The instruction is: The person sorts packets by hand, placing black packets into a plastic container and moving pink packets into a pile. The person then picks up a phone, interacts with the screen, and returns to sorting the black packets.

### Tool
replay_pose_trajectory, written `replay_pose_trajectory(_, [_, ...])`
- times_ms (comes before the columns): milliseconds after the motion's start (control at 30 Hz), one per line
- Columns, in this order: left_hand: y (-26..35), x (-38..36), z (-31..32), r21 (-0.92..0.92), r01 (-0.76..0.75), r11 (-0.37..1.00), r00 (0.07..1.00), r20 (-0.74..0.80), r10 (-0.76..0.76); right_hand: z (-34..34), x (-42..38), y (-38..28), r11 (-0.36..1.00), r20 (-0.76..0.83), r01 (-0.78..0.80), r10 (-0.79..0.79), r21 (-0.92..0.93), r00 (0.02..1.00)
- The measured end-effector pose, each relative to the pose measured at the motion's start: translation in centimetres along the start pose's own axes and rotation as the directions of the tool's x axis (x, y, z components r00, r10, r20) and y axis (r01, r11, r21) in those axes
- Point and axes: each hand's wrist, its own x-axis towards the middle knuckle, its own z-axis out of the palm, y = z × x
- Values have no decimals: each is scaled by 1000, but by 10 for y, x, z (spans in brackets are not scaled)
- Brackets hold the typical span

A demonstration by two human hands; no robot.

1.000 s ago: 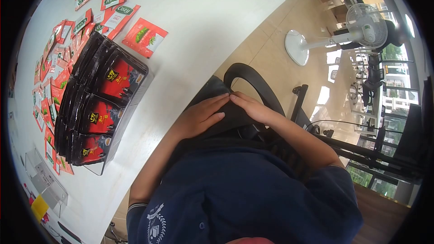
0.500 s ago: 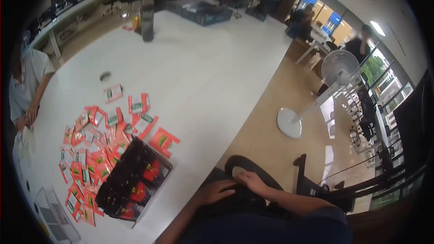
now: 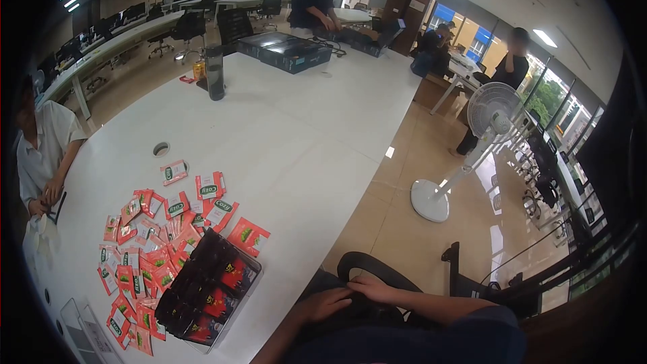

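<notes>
My left hand rests on my lap, its fingers stretched out and holding nothing visible. My right hand lies beside it with the fingertips touching or nearly touching the left hand. Its fingers look loosely extended, with no object showing. Left of my hands, a clear tray on the table holds rows of black-and-red packets. Red sachets with a green "Cozy" label lie in a loose heap against the tray's far side.
The white table bears a dark tumbler and a large black box. A clear holder lies at lower left. On the floor are a white fan and a black chair. A person in white is at left; others are farther back.
The view has tilted up, so the table, sachets and fan appear lower and more of the room shows. My hands stay together on my lap, and the sachets and tray keep their arrangement.
</notes>
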Motion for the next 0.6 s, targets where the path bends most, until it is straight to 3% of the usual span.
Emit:
replay_pose_trajectory(500, [0,-2,0,-6,11,1000,1000,-9,-11,1,6,4,1000,32,18,-17,-17,999])
replay_pose_trajectory(567, [-12,7,3,21,-52,998,998,-36,53,0,3,4,999,25,44,-43,-32,999])
replay_pose_trajectory(600, [-16,1,8,26,-58,998,993,-98,60,1,-10,-5,998,43,-59,58,19,997])
